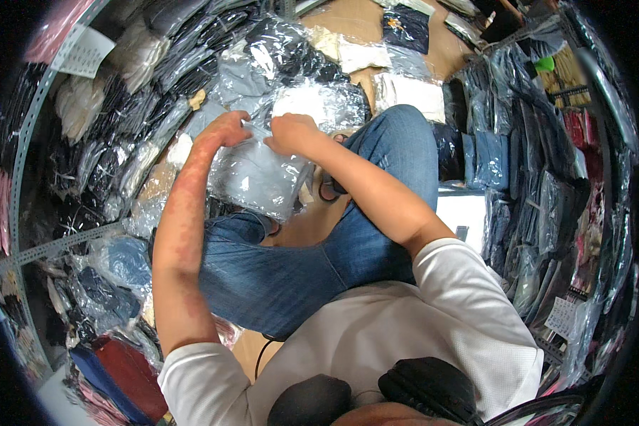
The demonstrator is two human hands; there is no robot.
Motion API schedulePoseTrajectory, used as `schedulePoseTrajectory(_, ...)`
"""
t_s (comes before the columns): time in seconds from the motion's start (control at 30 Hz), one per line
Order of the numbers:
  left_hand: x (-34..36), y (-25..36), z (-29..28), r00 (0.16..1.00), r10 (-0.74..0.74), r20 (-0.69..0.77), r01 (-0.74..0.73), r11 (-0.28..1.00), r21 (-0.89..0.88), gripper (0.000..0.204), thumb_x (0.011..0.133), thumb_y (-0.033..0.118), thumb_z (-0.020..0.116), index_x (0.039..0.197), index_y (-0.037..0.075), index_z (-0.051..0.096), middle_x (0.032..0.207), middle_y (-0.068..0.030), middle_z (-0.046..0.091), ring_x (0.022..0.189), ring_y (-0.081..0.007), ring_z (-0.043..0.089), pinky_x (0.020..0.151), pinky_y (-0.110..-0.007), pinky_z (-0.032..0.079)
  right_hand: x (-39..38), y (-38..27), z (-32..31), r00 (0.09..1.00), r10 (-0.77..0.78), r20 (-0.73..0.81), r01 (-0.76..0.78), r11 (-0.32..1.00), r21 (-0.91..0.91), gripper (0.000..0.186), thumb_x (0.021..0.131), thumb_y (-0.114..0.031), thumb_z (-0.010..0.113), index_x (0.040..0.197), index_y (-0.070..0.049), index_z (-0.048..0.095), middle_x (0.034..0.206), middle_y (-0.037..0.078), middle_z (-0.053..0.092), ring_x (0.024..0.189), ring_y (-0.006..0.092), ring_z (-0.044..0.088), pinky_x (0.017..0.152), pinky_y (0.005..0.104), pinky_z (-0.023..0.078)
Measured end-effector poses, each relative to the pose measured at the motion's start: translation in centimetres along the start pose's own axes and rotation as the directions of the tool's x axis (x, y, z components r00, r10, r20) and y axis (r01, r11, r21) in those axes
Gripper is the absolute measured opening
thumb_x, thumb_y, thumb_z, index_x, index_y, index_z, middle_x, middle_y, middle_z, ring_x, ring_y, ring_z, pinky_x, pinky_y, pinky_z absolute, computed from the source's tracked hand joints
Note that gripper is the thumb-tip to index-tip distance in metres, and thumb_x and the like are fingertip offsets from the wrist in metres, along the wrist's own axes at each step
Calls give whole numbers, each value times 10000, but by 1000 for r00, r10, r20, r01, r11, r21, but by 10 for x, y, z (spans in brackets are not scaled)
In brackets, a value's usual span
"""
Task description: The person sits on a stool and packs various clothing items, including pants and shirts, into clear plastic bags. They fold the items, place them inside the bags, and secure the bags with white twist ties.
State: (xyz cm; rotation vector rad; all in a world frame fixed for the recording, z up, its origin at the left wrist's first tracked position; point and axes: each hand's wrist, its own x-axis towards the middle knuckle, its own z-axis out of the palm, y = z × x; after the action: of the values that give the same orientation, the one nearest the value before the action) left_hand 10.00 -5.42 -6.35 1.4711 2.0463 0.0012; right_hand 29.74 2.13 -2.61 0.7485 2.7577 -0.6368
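Above the floor [302, 231], between the knees [408, 128], the right hand [295, 135] holds a grey bagged garment [252, 177] by its far edge, grip closed; the left hand [228, 130] curls, hold unclear. Uneven tugging could split the plastic [285, 204].

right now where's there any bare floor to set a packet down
Bare floor shows beyond the white packet, left of the navy garment, with another strip to that garment's right. One more patch lies between the legs, just nearer than the grey bagged garment. Crowded: bagged clothes on the left, stacks on the right.
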Motion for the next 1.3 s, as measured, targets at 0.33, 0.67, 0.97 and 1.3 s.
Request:
schedulePoseTrajectory(0.33,11,70,-31,984,111,-140,-124,988,-92,490,864,294,660,1267,25,592,1154,-227,659,1089,-363,630,939,-418,486,-11,36,-71,986,133,-104,-117,982,151,428,877,-388,598,1012,5,704,1039,210,695,988,359,674,846,430,538)
schedulePoseTrajectory(0.67,40,72,-15,974,184,-132,-195,978,-69,417,868,253,650,1215,25,616,1091,-219,678,1030,-356,648,913,-424,493,-46,108,-148,884,-20,-467,216,904,369,411,883,-415,645,1046,-41,695,940,167,713,869,291,692,778,370,530)
schedulePoseTrajectory(0.97,53,103,11,970,217,-112,-234,957,-173,356,897,192,639,1222,50,610,1068,-186,689,959,-314,681,849,-391,528,-93,404,20,628,731,-265,-275,528,804,400,871,-341,564,1021,-1,713,984,234,699,933,378,681,872,415,511)
schedulePoseTrajectory(1.3,70,108,41,982,184,-54,-189,974,-121,328,900,197,649,1179,24,633,1072,-191,684,934,-290,690,828,-376,541,-144,512,134,281,942,186,-134,-153,979,302,912,-295,616,1048,-30,669,981,115,686,885,214,661,764,394,525)
